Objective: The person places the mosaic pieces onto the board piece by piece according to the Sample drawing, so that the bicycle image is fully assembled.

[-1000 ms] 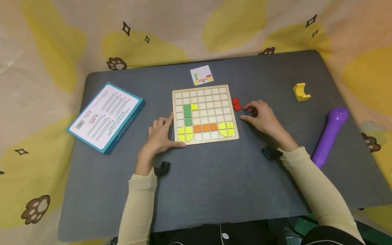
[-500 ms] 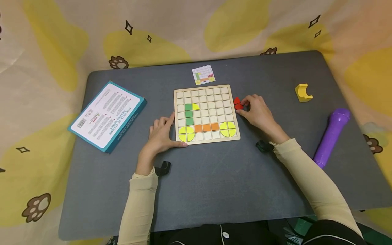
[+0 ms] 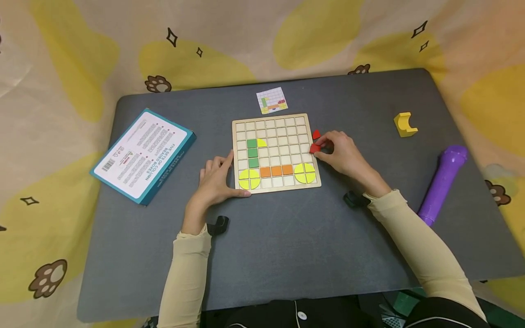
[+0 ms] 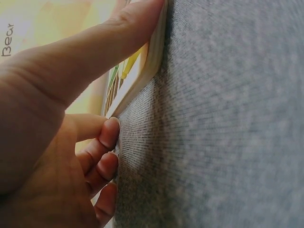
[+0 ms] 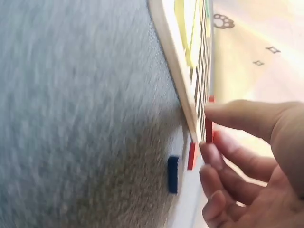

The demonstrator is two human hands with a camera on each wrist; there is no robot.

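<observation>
My right hand (image 3: 342,152) pinches a small red tile (image 3: 314,148) between thumb and fingertips, over the right edge of the wooden grid board (image 3: 283,157). In the right wrist view the held tile stands on edge, just above the board. A second red tile (image 3: 316,134) lies beside the board, and a dark blue tile (image 5: 173,174) lies near it. My left hand (image 3: 213,182) rests at the board's lower left corner, thumb along the front edge and index finger at the left side. Green tiles (image 3: 252,152), orange tiles (image 3: 276,171) and yellow quarter-circle tiles (image 3: 305,173) sit in the grid.
A pattern card (image 3: 272,100) lies behind the board. To the left is a teal and white box (image 3: 141,155). A yellow curved block (image 3: 404,125) and a purple microphone-shaped object (image 3: 443,184) lie on the right of the grey table (image 3: 287,255).
My right hand has reached left to the red tiles, taken hold of one and brought it to the board's right edge. My left hand has stayed at the corner.
</observation>
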